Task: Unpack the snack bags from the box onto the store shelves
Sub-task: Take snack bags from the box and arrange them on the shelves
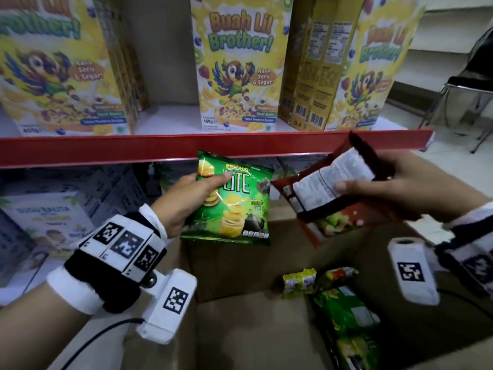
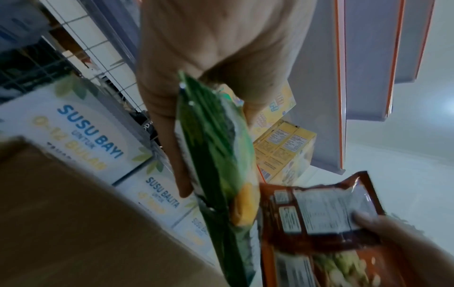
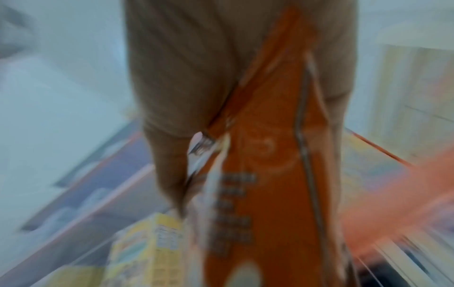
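Observation:
My left hand (image 1: 186, 201) grips a green chip bag (image 1: 234, 201) by its left edge, thumb on the front, just below the red shelf lip (image 1: 213, 146). The left wrist view shows the same green chip bag (image 2: 216, 155) edge-on under my left hand (image 2: 209, 68). My right hand (image 1: 386, 188) holds a red-brown snack bag (image 1: 328, 188) with its printed back facing me, thumb across the white label. That red-brown snack bag (image 3: 265, 174) looks blurred beneath my right hand (image 3: 196, 77). Both bags hang above the open cardboard box (image 1: 240, 276), where several green and yellow packs (image 1: 344, 311) lie.
Yellow cereal boxes (image 1: 237, 65) stand along the upper shelf. White milk cartons (image 1: 50, 222) fill the lower shelf at left, seen also as milk cartons (image 2: 81, 132) in the left wrist view. A chair (image 1: 469, 84) stands at far right.

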A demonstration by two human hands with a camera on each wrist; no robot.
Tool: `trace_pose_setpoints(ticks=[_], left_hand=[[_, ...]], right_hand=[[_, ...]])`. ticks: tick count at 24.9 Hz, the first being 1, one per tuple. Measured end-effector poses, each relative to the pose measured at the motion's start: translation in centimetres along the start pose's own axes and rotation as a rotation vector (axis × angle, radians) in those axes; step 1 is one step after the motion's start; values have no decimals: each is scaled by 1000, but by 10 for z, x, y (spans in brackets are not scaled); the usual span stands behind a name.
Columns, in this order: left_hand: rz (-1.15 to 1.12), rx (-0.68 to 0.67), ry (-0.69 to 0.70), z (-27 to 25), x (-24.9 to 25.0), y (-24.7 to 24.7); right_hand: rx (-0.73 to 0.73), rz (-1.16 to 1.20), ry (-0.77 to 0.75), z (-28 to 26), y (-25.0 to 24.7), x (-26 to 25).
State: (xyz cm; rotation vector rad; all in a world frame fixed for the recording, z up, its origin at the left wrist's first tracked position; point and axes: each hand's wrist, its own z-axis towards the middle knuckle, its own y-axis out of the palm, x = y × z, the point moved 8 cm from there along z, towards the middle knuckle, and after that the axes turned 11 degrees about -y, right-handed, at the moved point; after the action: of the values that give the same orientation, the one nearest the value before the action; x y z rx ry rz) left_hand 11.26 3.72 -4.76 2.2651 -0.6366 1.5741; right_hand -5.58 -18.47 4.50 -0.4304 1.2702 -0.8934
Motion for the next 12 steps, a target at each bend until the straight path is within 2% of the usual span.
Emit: trace_pose_setpoints(ticks=[3, 5, 6, 8, 12], left_hand=[[-54, -76, -24, -2, -1, 14], [-123, -120, -24, -4, 2, 22], [-173, -148, -32, -6, 4, 25], [-272, -217, -37, -11, 9, 32], [-363, -311, 62, -17, 21, 31]], right_hand=[[285, -196, -284, -14, -26, -59], [408, -371, -495, -24, -13, -83], [432, -428, -544, -27, 2, -86], [388, -455, -540, -28, 38, -82], [124, -470, -516, -28, 91, -66]])
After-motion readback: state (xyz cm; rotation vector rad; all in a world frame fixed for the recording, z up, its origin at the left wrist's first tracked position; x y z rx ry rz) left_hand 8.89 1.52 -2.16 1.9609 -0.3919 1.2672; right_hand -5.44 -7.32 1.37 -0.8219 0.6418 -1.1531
